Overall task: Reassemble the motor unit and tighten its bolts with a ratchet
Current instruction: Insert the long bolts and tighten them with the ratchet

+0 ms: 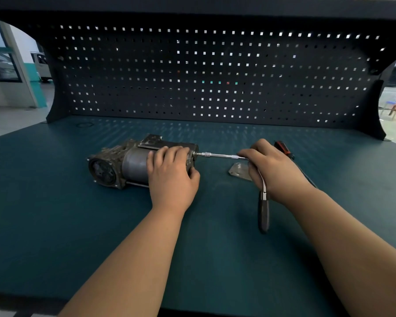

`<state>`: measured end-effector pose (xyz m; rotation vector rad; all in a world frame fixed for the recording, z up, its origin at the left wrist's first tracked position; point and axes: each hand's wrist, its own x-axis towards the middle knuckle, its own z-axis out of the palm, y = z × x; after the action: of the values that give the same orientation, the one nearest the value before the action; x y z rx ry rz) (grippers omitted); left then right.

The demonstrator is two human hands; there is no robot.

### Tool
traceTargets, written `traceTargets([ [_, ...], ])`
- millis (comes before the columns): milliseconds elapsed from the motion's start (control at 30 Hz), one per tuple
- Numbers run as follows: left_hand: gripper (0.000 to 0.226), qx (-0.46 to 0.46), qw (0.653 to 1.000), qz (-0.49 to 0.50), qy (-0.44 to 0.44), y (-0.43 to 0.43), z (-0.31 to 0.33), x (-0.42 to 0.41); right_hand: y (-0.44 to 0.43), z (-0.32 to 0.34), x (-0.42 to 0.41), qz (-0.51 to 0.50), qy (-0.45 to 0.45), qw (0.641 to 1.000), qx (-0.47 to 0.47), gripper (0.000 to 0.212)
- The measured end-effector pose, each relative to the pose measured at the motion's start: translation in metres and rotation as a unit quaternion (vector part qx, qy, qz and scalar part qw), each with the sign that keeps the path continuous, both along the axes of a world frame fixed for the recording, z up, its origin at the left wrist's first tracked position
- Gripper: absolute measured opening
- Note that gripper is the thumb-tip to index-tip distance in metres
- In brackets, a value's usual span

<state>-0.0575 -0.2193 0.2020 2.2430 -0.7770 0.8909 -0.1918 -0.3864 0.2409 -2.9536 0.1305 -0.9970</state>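
Note:
The grey motor unit (124, 163) lies on its side on the green bench top (55, 213), its round end facing left. My left hand (172, 177) grips the right part of its cylinder. A ratchet with a long chrome extension (217, 155) runs level from the motor's right end face to my right hand (272, 168), which grips the ratchet head. The ratchet's black handle (263, 213) hangs down toward me below that hand.
A small flat metal cover plate (239, 171) lies on the bench just left of my right hand. A screwdriver with an orange and black handle (282, 147) lies behind that hand. A dark pegboard (204, 72) closes the back of the bench.

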Motion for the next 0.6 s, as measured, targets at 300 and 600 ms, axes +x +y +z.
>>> traceTargets([
  [300, 0.041, -0.008, 1.0, -0.002, 0.0, 0.0, 0.0, 0.0, 0.007, -0.004, 0.01, 0.021, -0.059, 0.986, 0.157, 0.017],
  [600, 0.042, -0.004, 1.0, 0.001, -0.001, 0.0, 0.0, 0.0, 0.005, -0.001, 0.01, 0.007, -0.031, 0.953, 0.301, 0.012],
])
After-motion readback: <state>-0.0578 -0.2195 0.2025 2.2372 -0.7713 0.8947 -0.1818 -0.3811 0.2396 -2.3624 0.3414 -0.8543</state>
